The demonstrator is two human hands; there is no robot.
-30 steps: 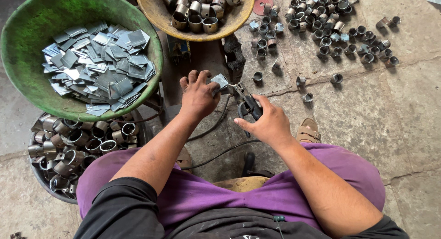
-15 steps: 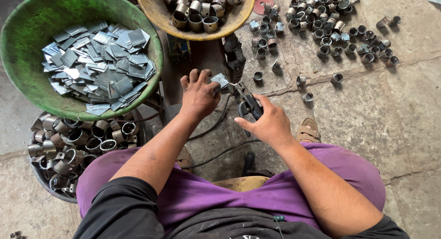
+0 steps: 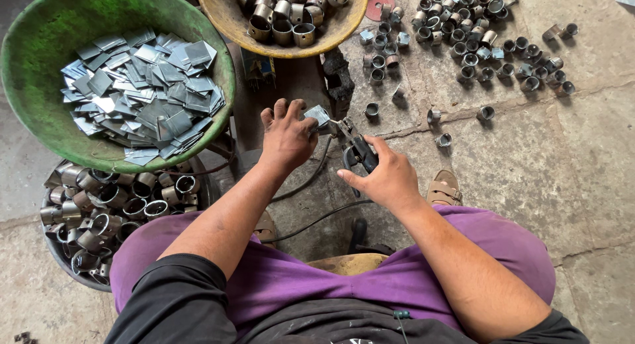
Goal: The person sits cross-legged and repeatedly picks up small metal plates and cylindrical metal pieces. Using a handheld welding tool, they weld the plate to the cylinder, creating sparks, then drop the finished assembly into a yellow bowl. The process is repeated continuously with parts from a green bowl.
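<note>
My left hand [image 3: 288, 135] holds a small flat grey metal piece [image 3: 317, 114] at its fingertips, just above the centre of the view. My right hand [image 3: 387, 178] grips the dark handle of a hand tool [image 3: 357, 149] whose tip meets that metal piece. A black cable [image 3: 311, 218] runs from the tool down toward my purple-clad legs. Both hands sit close together over the concrete floor, in front of a dark metal block [image 3: 337, 79].
A green bowl [image 3: 40, 129] at upper left holds several flat metal pieces. A yellow bowl [image 3: 228, 23] at the top and a dark tub [image 3: 59, 251] at lower left hold bent metal rings. Several rings [image 3: 463, 40] lie scattered on the floor at upper right.
Both hands stay in almost the same place; the fingers of my left hand shift slightly on the metal piece.
</note>
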